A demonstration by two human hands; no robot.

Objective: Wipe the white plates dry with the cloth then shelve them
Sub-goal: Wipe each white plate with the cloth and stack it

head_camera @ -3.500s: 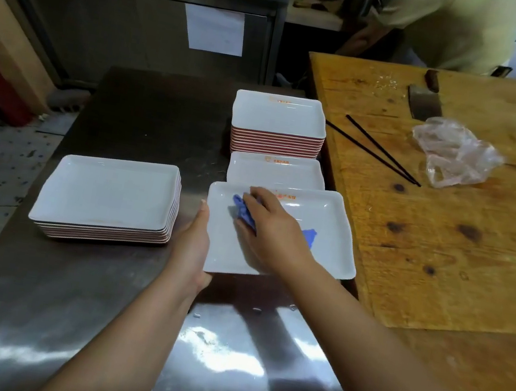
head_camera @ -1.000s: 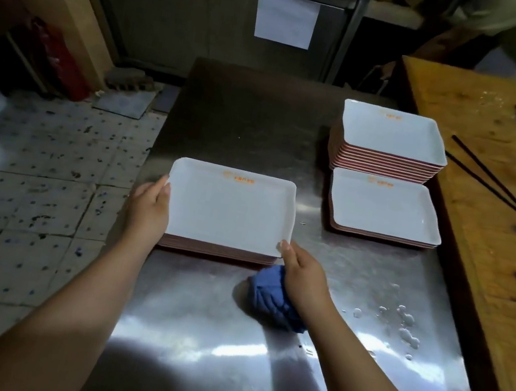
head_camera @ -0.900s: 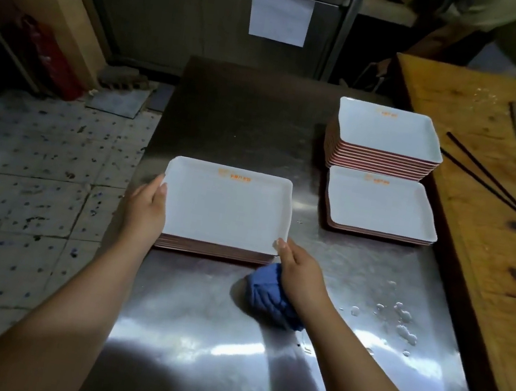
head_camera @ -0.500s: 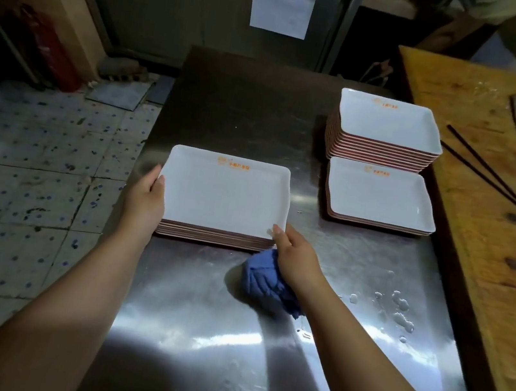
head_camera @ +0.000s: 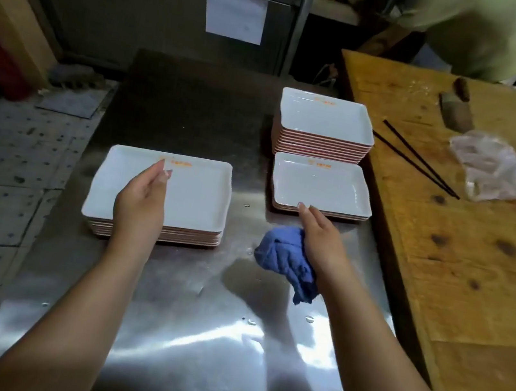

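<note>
the next plate [head_camera: 320, 185] lies flat on the short stack at the right of the steel table [head_camera: 160, 332], long axis left to right, its near rim just beyond our right hand [head_camera: 320, 239]. that hand, the nearer one, grips the blue cloth [head_camera: 283, 260] with forefinger stretched toward the rim. our left hand [head_camera: 142, 200] hovers loosely open and empty over the wiped stack [head_camera: 194, 205] at the left.

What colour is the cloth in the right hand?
Blue cloth, clearest in the head view.
</note>
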